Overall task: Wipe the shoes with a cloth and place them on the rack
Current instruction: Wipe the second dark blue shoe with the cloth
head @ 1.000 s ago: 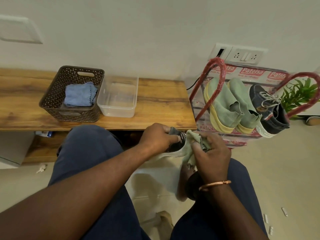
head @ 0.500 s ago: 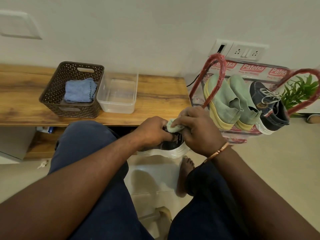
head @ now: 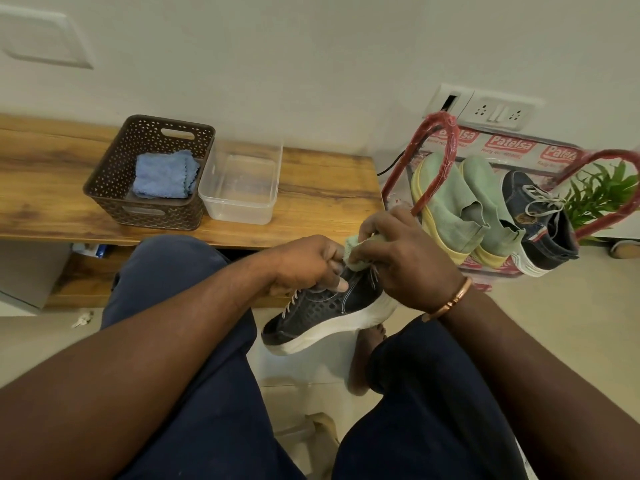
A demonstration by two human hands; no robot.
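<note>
A dark navy sneaker (head: 322,313) with a thick white sole hangs between my knees, toe pointing down-left. My left hand (head: 304,265) grips it at the laces and tongue. My right hand (head: 405,261) holds a pale green cloth (head: 356,249) bunched against the top of the shoe near the collar. The red-framed shoe rack (head: 440,147) stands to the right. It holds two mint-green shoes (head: 446,206) with yellow soles and one navy sneaker (head: 540,223).
A low wooden bench (head: 318,195) runs along the wall, carrying a brown perforated basket (head: 114,188) with a folded blue cloth (head: 164,174) and a clear plastic tub (head: 242,209). A green plant (head: 602,188) stands behind the rack. A wall socket (head: 485,107) sits above it.
The sneaker has turned so that its side and white sole now show, toe down-left. My right hand with the cloth moved from the shoe's side up to its top.
</note>
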